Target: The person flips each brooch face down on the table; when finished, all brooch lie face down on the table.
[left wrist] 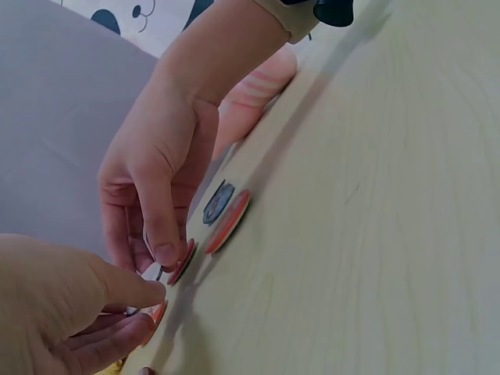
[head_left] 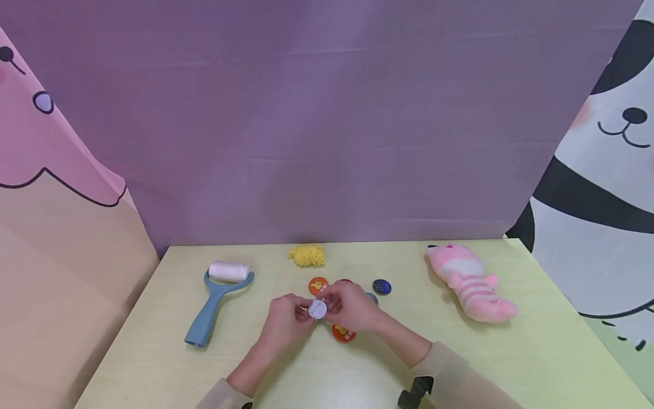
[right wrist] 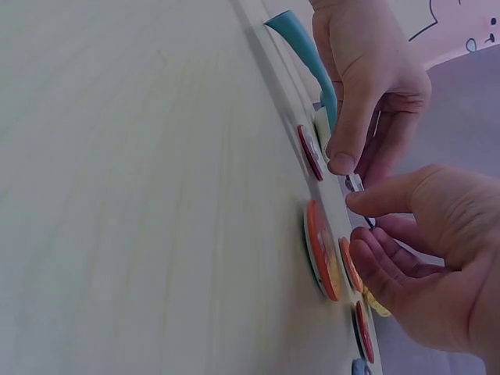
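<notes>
A small round pin badge (head_left: 317, 309) is held up between the two hands, its whitish back facing the head camera. My left hand (head_left: 289, 319) pinches one side of it between thumb and fingers. On the other side my right hand (head_left: 352, 307) pinches its edge, where a thin dark piece shows in the right wrist view. Just above the table and close around the hands lie an orange badge (head_left: 318, 285), another orange badge (head_left: 343, 333), a dark blue badge (head_left: 381, 287) and a grey-blue badge (head_left: 372, 297). My right hand partly covers a red badge (head_left: 345, 280).
A blue-handled lint roller (head_left: 209, 309) lies on the left of the pale wooden table (head_left: 153, 363). At the back is a bundle of yellow yarn (head_left: 307, 255). A pink striped plush toy (head_left: 475, 284) lies at the right. Behind the table hangs a purple cloth (head_left: 327, 125).
</notes>
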### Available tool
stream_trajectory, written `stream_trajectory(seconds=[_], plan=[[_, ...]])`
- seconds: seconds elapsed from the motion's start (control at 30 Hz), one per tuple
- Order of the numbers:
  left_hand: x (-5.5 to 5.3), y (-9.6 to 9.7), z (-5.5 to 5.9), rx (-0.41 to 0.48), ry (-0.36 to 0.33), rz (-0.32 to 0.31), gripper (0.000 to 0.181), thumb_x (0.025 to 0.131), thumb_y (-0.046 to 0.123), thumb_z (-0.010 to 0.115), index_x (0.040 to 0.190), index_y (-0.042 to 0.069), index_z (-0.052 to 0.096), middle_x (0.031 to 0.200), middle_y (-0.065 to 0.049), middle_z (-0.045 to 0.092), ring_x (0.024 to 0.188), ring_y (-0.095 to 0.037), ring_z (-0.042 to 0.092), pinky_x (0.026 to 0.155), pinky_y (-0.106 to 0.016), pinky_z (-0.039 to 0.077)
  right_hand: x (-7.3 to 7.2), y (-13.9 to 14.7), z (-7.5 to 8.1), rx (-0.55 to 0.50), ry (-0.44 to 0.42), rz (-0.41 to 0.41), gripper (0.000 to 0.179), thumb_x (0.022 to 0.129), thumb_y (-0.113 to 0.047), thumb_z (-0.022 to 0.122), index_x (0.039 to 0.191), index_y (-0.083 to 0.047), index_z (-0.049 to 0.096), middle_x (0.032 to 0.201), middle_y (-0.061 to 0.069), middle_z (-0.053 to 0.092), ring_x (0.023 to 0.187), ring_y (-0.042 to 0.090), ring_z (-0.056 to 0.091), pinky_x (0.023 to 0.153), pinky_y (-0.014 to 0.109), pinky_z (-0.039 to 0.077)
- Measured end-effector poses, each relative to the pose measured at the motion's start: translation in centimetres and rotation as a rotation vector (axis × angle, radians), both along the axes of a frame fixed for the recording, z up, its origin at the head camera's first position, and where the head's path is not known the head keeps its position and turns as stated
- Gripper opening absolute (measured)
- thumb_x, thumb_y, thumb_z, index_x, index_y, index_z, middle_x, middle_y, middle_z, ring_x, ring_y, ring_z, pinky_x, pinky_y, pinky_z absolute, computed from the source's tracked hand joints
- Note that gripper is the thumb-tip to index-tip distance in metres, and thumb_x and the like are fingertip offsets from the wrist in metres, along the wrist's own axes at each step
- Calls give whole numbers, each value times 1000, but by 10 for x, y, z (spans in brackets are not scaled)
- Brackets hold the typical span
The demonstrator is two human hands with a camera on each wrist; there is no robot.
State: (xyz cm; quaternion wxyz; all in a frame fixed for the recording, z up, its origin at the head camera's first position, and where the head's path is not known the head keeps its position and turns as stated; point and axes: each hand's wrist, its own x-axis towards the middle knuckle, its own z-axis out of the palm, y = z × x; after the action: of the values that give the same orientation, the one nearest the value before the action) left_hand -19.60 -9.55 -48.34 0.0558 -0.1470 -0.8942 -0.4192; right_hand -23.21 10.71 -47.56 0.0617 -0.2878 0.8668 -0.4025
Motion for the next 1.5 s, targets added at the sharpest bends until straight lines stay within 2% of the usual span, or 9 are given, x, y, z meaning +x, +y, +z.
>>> stream_trajectory(seconds=[0.33, 0.53, 0.7, 0.83, 1.0, 1.17, 1.27, 1.37, 1.5], plan=[[-1, 1, -4, -55, -26, -20, 14, 83, -2, 84, 97, -5, 81, 85, -11, 77, 69, -5, 64, 63, -15, 55, 5, -9, -1, 105, 36, -18, 25, 86, -6, 86, 110, -4, 78, 95, 4, 70, 87, 16, 64, 76, 21, 54], [0, 3, -4, -106, 2, -20, 10, 83, -3, 84, 92, -6, 81, 77, -9, 77, 64, -3, 62, 60, -16, 52, 5, -14, -4, 180, 79, -46, 22, 86, -10, 86, 107, -6, 79, 92, 0, 70, 86, 12, 59, 78, 26, 52], [2, 5, -3, -157, 35, -18, 3, 84, 0, 83, 85, -3, 81, 64, 0, 67, 59, -2, 49, 56, -16, 43, 7, -16, -4, 209, 86, -55, 22, 85, -10, 85, 106, -6, 79, 91, 0, 69, 86, 13, 58, 80, 28, 50], [4, 7, -2, -220, 39, -3, 7, 85, 3, 83, 80, 0, 80, 58, 3, 59, 58, -6, 43, 57, -19, 37, 8, -18, -4, 226, 77, -52, 24, 84, -9, 85, 107, -6, 78, 92, 0, 68, 87, 15, 58, 80, 28, 50], [6, 10, 0, -297, 32, 9, 11, 86, 8, 85, 80, 1, 79, 64, 0, 67, 61, -9, 47, 60, -23, 42, 8, -18, -2, 229, 54, -52, 28, 84, -11, 85, 110, -6, 76, 94, 2, 67, 89, 16, 59, 81, 29, 51], [8, 13, -2, -364, 92, 20, 13, 85, 11, 87, 84, 1, 79, 75, -5, 76, 69, -11, 62, 70, -30, 58, 4, -6, 2, 192, 21, -58, 27, 89, -11, 82, 114, -5, 75, 95, 0, 68, 89, 13, 59, 80, 28, 54], [9, 13, -2, -334, 111, 19, 15, 86, 12, 87, 94, 0, 82, 87, -9, 80, 80, -17, 72, 79, -36, 64, 1, 9, 5, 154, 40, -60, 22, 91, -8, 78, 113, -4, 75, 93, -2, 69, 86, 12, 62, 77, 25, 56], [12, 13, 1, -282, 114, 3, 22, 87, 13, 86, 104, 0, 83, 97, -11, 82, 90, -22, 76, 84, -38, 64, 0, 23, 10, 119, 53, -62, 18, 93, -5, 76, 111, -2, 76, 93, -1, 71, 85, 11, 65, 76, 21, 57], [16, 18, 7, -221, 106, -51, 26, 87, 12, 85, 110, 1, 81, 102, -11, 82, 89, -19, 75, 83, -35, 63, 3, 39, 14, 117, 70, -68, 17, 93, -5, 77, 109, -1, 76, 95, 1, 73, 83, 8, 66, 74, 20, 58]])
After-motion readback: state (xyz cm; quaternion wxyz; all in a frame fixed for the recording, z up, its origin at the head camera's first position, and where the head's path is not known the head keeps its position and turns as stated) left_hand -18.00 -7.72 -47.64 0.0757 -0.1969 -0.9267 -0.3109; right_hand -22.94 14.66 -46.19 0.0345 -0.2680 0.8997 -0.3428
